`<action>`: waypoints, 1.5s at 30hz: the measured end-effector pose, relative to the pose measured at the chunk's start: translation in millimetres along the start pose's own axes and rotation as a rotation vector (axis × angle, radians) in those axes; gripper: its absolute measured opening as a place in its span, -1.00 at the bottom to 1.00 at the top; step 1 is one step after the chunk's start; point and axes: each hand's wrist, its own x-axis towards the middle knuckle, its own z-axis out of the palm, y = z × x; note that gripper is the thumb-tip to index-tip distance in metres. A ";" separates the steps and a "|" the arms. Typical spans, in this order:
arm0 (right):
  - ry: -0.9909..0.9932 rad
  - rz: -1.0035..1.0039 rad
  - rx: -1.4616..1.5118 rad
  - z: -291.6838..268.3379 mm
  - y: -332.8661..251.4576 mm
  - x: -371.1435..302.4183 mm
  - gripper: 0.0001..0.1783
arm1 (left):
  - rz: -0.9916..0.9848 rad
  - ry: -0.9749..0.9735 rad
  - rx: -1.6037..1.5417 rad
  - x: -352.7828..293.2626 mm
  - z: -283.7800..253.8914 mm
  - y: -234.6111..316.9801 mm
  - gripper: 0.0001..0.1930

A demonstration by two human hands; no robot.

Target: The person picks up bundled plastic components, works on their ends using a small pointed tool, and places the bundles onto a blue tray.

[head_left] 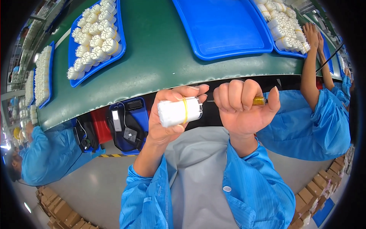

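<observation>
My left hand (154, 129) is wrapped round a white cylinder (172, 113), which lies nearly sideways with a yellow rubber band (186, 110) about it. A clear rim with small prongs shows at the cylinder's right end. Just right of it, my right hand (242, 110) is closed round a screwdriver (259, 101) with a yellow handle. Its thin metal shaft sticks out leftward from the fist, towards the cylinder's pronged end. A small gap seems to lie between shaft tip and cylinder. Both hands are raised in front of the green table's near edge.
On the green table (152, 49) stand a blue tray (121, 34) of similar white cylinders, a bare blue tray (228, 30), and another filled tray (282, 52) by a co-worker's hands (312, 36). Below the edge hangs a blue bin (142, 114) with black items. A co-worker's sleeve (49, 152) shows left.
</observation>
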 end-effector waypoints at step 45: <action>0.011 -0.355 -0.126 26.7 11.9 -14.4 -0.36 | 0.241 -0.043 1.582 8.6 15.0 -2.2 -0.46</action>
